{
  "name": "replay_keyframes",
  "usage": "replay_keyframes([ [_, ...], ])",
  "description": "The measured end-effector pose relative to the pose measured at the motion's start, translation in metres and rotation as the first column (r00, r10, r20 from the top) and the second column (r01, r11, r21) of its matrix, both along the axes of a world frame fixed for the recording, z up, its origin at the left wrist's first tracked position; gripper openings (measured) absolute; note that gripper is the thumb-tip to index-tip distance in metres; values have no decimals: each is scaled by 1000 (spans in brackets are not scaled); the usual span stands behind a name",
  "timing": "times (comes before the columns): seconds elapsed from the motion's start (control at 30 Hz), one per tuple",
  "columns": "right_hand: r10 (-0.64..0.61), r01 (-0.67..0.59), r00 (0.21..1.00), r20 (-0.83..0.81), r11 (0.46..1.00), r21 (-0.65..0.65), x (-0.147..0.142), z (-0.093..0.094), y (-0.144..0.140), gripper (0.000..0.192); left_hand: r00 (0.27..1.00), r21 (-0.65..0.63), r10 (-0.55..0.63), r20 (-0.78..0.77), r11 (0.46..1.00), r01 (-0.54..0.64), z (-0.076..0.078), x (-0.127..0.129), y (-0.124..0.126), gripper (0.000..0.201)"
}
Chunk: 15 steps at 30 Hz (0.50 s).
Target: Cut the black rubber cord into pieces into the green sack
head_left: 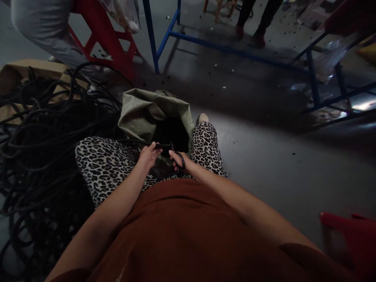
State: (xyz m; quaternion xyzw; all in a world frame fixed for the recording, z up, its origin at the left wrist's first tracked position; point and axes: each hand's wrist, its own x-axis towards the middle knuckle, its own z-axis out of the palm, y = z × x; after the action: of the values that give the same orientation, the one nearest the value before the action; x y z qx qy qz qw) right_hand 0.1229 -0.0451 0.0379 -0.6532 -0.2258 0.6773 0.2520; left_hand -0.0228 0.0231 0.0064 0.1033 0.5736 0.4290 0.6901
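Observation:
I sit with an open grey-green woven sack (141, 113) between my knees. My left hand (149, 154) pinches a thin black cable (138, 141) that runs in from the tangle on my left. My right hand (178, 159) grips black-handled scissors (179, 161), fingers through the loops, blades pointing toward the cable end just over the sack's dark mouth. The two hands are a few centimetres apart.
A big tangle of black cable (38, 137) fills the floor on my left, over cardboard (17, 74). Blue metal frames (313, 78) stand ahead and right, a red frame (102, 35) behind the pile. Another person's legs (258, 19) stand far off. A red stool (352, 235) is at right.

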Motion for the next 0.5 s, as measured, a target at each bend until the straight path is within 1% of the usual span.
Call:
replay_keyframes([
  [0.13,22,-23,999,45,999,29,1,-6,0,37,999,-16,35,12,999,-35,3,-4,5,13],
  [0.27,39,-40,992,116,999,14,2,-7,1,36,998,21,70,-7,997,-70,0,-3,5,17],
  [0.37,47,-47,989,143,999,-3,2,-8,1,36,997,40,70,-23,997,-69,-4,-2,4,15],
  [0.5,81,-81,983,162,997,-6,2,-14,1,37,998,59,56,-40,997,-54,-7,-2,3,12],
])
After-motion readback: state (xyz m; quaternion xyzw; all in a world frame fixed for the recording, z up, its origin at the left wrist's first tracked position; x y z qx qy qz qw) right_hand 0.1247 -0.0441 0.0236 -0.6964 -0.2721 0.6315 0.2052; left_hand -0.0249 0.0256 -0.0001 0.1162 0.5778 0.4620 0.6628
